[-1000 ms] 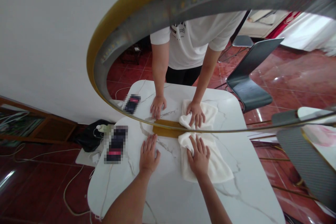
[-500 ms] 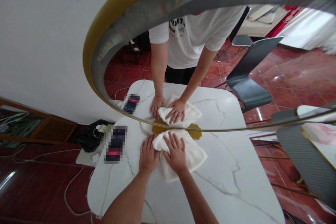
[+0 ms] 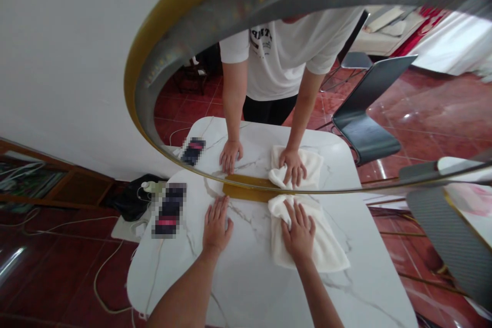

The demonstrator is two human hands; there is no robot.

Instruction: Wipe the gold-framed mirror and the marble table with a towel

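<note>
My left hand (image 3: 216,226) lies flat on the white marble-patterned table (image 3: 246,277), fingers stretched forward and holding nothing. To its right, my right hand (image 3: 299,231) presses down on a white cloth (image 3: 326,243), with a bunched fold gathered between thumb and fingers. The rest of the cloth spreads over the tabletop to the right of that hand. Just beyond the cloth stands a large gold-rimmed mirror (image 3: 129,82), its gold base (image 3: 246,193) resting on the table. Both hands and the cloth show again in the reflection.
A phone-like dark object (image 3: 169,210), blurred out, lies at the table's left side. Beside the table are a black bag (image 3: 132,202) and a loose cable (image 3: 98,279) on the red tiled floor. A grey ribbed seat (image 3: 449,236) stands to the right.
My right hand has slid to the right across the table, and the cloth has moved with it, away from my left hand. My left hand has stayed nearly in place.
</note>
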